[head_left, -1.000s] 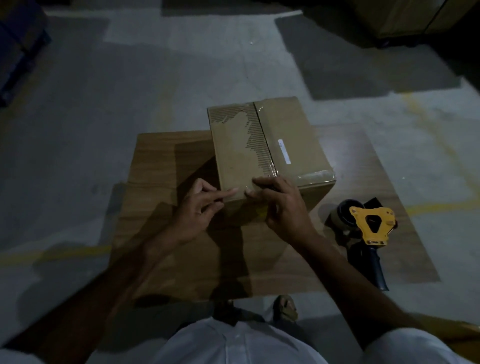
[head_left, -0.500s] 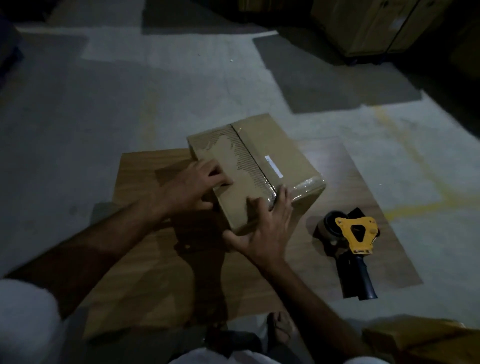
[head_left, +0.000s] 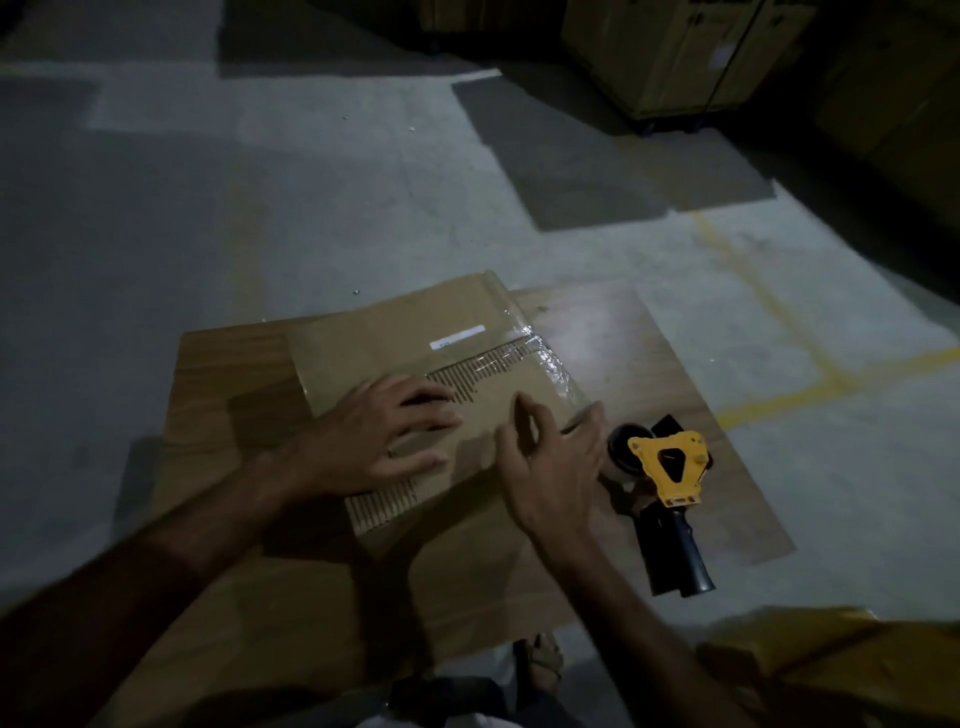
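Centre frame, on grey concrete floor (head_left: 311, 208): flat cardboard sheet (head_left: 260, 597), with the cardboard box (head_left: 415, 322) lying on it. Box long axis and taped seam run diagonally, from left-centre up to the right; the shiny taped end points right. Left hand (head_left: 379, 441) is flat on the box top, fingers straight and spread, pressing, gripping nothing. Right hand (head_left: 550, 462) is at the box's near right edge, fingers relaxed, holding nothing. Yellow tape dispenser (head_left: 670, 467) lies just right of it, handle toward lower frame.
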